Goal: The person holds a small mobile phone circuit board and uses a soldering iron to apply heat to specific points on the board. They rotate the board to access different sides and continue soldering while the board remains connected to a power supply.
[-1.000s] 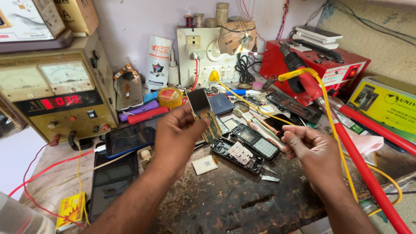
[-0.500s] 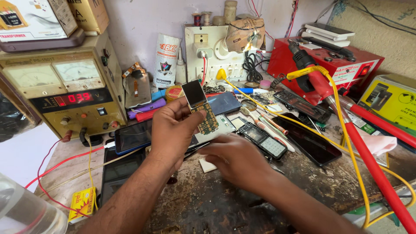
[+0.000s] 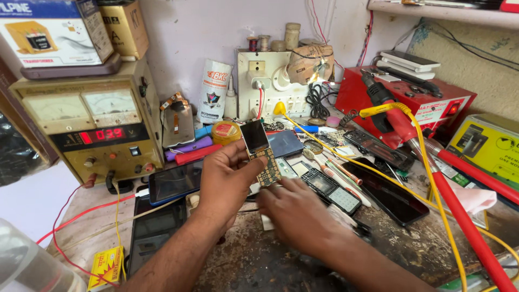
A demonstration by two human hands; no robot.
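Pinching the bare phone board (image 3: 261, 154) upright in our left hand (image 3: 227, 181) above the tabletop's middle, our right hand (image 3: 294, 208) open beneath, we risk dropping it among clutter.

Bright, even light; right hand (image 3: 294, 208) motion-blurred.

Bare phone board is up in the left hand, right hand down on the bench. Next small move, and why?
Probably bring the right hand up to the phone board. The left hand holds it upright by one edge, screen and keypad contacts facing the camera, while the right hand rests low on the bench beside the phone housing; whether it holds anything, I cannot tell.
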